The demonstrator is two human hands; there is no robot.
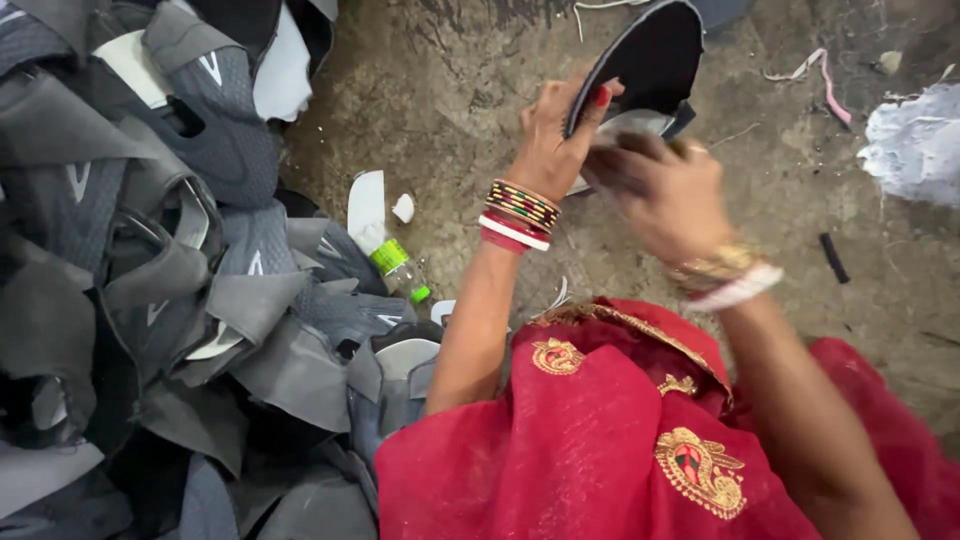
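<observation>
1. Head view: left hand point(552, 125) pinches the lower edge of a dark curved shoe upper piece point(650, 55), thumb on its inner face, holding it upright over the concrete floor point(450, 90)
2. Right hand point(665, 195), blurred, is curled over the piece's pale lower end just beside the left fingers; whether it clamps the piece, I cannot tell
3. Far end of the piece rises past both hands toward the floor's top edge
4. Along the floor's left edge lies a heap of grey shoe uppers point(170, 280), with a small green-capped bottle point(400, 265) at its rim
5. Bare floor lies open between heap and hands; a white scrap point(915, 140) sits by the right edge
</observation>
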